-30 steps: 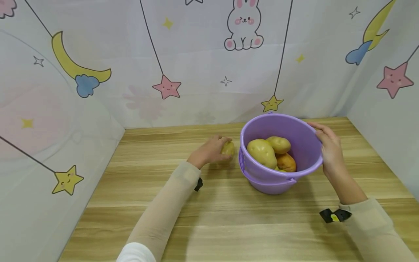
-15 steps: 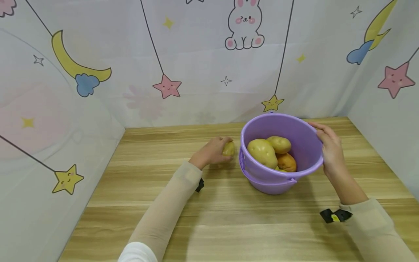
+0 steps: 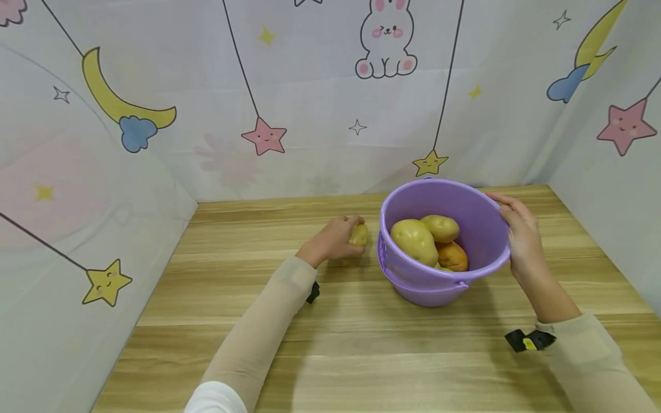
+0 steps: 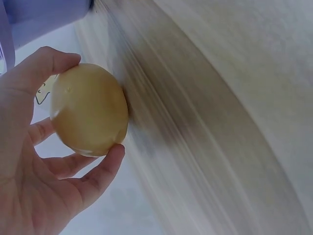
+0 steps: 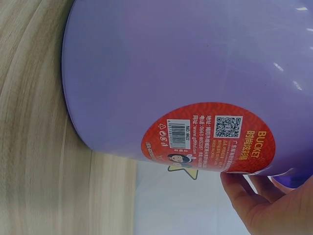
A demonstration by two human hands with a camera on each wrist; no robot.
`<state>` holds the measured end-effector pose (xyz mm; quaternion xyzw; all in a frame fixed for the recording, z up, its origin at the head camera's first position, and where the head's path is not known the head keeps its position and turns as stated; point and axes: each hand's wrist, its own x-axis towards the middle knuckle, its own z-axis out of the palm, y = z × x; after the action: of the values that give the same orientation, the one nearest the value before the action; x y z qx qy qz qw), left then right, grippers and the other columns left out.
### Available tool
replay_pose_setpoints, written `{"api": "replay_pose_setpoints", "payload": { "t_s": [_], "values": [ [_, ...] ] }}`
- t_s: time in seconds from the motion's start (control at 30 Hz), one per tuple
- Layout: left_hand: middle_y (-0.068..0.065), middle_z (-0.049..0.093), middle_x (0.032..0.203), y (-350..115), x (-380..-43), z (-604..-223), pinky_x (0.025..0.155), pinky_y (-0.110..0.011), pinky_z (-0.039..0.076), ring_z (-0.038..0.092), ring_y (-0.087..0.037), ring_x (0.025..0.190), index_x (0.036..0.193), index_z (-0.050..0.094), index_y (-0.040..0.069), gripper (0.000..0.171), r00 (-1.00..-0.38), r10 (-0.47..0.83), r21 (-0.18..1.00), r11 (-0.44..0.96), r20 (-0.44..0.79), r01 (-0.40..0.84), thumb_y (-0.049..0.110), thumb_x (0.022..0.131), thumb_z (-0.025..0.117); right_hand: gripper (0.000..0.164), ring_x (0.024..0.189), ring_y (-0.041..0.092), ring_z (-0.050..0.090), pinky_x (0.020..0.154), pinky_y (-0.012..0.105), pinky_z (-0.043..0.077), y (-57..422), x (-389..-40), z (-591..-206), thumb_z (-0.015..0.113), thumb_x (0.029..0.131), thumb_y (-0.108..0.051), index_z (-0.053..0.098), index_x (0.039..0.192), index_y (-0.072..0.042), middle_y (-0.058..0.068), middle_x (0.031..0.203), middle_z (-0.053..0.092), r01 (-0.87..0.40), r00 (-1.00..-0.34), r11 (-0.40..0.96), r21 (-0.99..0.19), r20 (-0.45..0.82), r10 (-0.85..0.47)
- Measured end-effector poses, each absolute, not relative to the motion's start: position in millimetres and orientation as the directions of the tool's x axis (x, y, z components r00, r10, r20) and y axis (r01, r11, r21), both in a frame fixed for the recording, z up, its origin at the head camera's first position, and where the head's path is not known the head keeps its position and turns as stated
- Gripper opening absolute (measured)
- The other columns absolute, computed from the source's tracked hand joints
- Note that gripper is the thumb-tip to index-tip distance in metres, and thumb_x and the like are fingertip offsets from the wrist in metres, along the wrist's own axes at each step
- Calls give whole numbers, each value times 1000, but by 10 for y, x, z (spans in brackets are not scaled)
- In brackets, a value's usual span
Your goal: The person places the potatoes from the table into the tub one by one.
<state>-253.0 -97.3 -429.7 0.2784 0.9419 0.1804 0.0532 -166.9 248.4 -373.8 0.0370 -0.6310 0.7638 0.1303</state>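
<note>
My left hand (image 3: pixel 335 237) pinches a small yellow potato (image 3: pixel 358 234) just left of the purple bucket (image 3: pixel 428 289). In the left wrist view the smooth potato (image 4: pixel 90 110) sits between the thumb on one side and the curled fingers (image 4: pixel 100 174) on the other, close over the wooden table. My right hand (image 3: pixel 524 238) grips the bucket's right rim, thumb near the edge and fingers outside. Inside the bucket lie a large potato (image 3: pixel 413 242), a second potato (image 3: pixel 440 228) and an orange-coloured round thing (image 3: pixel 451 256); a bit of yellow shows beneath them.
The wood-grain table (image 3: pixel 330 355) reaches back to a white cloth wall (image 3: pixel 310 86) printed with stars, moons and a rabbit. The bucket's handle (image 3: pixel 382 258) hangs down its left side. A red oval label (image 5: pixel 210 139) is stuck on its right side.
My left hand has shifted only slightly around the potato, drifting a touch to the left. My right hand and the bucket stay in place.
</note>
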Motion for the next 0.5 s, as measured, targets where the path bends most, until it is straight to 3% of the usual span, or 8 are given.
{"api": "replay_pose_setpoints", "payload": {
  "t_s": [0.17,0.4,0.5],
  "values": [
    [-19,55,126,-1002,-2521,-4239,73,-32,51,55,-23,96,146,45,8,70,-843,538,396,773,2,495,31,87,75,29,88,10,63,73,18,52,2487,-1677,-3745,45,105,-8,71,118,-11,-3,105,68,-257,-961,-182,-949,231,149],
    [-17,56,124,-1048,-2492,-4088,80,-34,51,56,-22,99,146,44,8,70,-849,528,412,767,31,492,30,87,75,29,89,10,63,74,18,52,2483,-1677,-3742,45,105,-8,71,118,-10,-3,104,68,-265,-960,-189,-946,241,142],
    [-15,57,119,-1068,-2480,-4012,77,-33,52,57,-22,95,145,45,9,69,-846,531,426,755,47,498,30,87,74,29,88,10,63,73,18,52,2482,-1668,-3738,45,105,-8,71,118,-10,-2,104,68,-262,-961,-187,-947,238,140]
  ]
}}
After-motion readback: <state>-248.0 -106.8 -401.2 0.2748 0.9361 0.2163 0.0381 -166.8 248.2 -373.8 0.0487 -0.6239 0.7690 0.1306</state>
